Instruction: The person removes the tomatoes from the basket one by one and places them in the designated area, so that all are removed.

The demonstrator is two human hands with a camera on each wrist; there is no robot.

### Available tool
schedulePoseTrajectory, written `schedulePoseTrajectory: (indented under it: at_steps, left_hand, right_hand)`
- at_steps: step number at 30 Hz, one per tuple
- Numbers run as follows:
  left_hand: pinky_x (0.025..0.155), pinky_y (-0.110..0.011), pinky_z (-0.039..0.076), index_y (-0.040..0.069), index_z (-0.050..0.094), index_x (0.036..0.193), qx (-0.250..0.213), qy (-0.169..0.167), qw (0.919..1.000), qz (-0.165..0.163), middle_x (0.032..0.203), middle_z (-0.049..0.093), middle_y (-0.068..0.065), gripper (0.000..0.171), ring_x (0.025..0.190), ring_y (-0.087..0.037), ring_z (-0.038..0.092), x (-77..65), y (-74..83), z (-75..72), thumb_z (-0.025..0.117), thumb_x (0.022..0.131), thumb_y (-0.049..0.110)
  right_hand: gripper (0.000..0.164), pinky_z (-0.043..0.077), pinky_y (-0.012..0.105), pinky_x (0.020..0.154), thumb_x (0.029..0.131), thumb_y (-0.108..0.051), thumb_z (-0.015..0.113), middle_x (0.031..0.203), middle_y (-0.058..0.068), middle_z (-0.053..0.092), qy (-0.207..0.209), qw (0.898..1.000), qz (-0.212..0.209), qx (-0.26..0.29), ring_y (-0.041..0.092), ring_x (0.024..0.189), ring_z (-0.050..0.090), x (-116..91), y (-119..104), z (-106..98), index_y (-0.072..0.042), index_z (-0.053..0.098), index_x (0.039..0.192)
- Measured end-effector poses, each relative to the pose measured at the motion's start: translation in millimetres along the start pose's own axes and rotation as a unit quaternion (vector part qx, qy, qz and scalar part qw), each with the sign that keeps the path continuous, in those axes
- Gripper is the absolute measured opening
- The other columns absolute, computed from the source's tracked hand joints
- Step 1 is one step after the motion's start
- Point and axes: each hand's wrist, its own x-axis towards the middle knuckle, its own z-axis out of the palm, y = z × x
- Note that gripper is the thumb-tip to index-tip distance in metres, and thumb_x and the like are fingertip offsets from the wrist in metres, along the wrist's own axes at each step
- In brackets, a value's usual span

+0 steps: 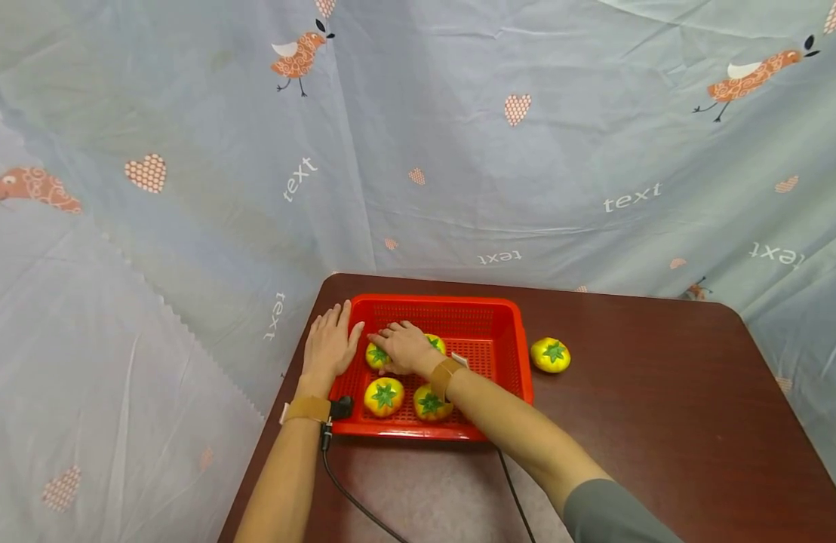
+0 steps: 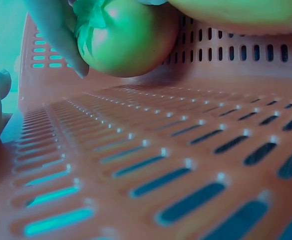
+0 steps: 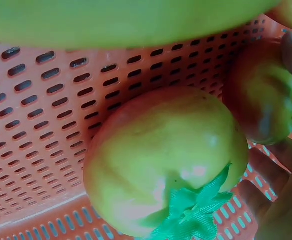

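In the head view, a red plastic basket point(image 1: 431, 299) holds several yellow tomatoes with green star-shaped leaf tops. My right hand point(image 1: 406, 348) reaches into it and grips the back-left tomato point(image 1: 377, 356); in the right wrist view, fingers and thumb curl round that tomato point(image 3: 260, 95). Another tomato point(image 1: 434, 344) is partly covered by the right hand. Toward the front lie a left tomato point(image 1: 384, 397) and a right one point(image 1: 429, 403), the latter under my wrist. My left hand point(image 1: 328, 343) rests at the basket's left rim, fingers straight, thumb spread toward the inside.
One more tomato point(image 1: 550, 355) lies on the dark brown table point(image 1: 662, 407), just right of the basket. Black cables point(image 1: 357, 501) run from the wrist cameras past the basket's front. A printed grey-blue curtain point(image 1: 459, 173) hangs behind and beside the table.
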Motion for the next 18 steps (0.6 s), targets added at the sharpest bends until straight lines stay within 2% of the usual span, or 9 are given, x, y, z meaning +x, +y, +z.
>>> schedulePoseTrajectory:
  at_steps: [5, 9, 18]
  left_hand:
    - [0.121, -0.054, 0.018, 0.003, 0.025, 0.155, -0.005, 0.001, 1.0, 0.001, 0.154, 0.035, -0.025, 0.065, 0.142, -0.042, 0.033, -1.5, 0.9, 1.3, 0.037, 0.104, 0.042]
    - [0.121, -0.054, 0.018, 0.003, 0.025, 0.155, -0.004, -0.001, 1.0, 0.001, 0.154, 0.034, -0.025, 0.064, 0.142, -0.042, 0.033, -1.7, 1.5, 2.5, 0.036, 0.104, 0.042]
    - [0.121, -0.054, 0.018, 0.004, 0.025, 0.155, -0.005, 0.003, 1.0, -0.005, 0.154, 0.035, -0.024, 0.064, 0.143, -0.041, 0.032, -0.6, -0.1, 0.9, 0.035, 0.104, 0.043]
  right_hand:
    - [0.075, 0.03, 0.038, 0.119, 0.09, -0.063, 0.056, 0.15, -0.004, 0.047, 0.02, 1.0, -0.012, -0.013, 0.017, 0.14, 0.04, -4, 1, 0, -0.027, 0.035, 0.153]
    - [0.075, 0.031, 0.038, 0.118, 0.089, -0.061, 0.058, 0.149, -0.003, 0.048, 0.045, 0.999, -0.015, 0.005, 0.018, 0.14, 0.041, -11, 8, -5, -0.026, 0.036, 0.152]
    - [0.078, 0.025, 0.05, 0.12, 0.091, -0.053, 0.063, 0.153, 0.004, 0.043, 0.119, 0.99, 0.006, 0.08, 0.025, 0.144, 0.037, -38, 53, -38, -0.022, 0.031, 0.155]
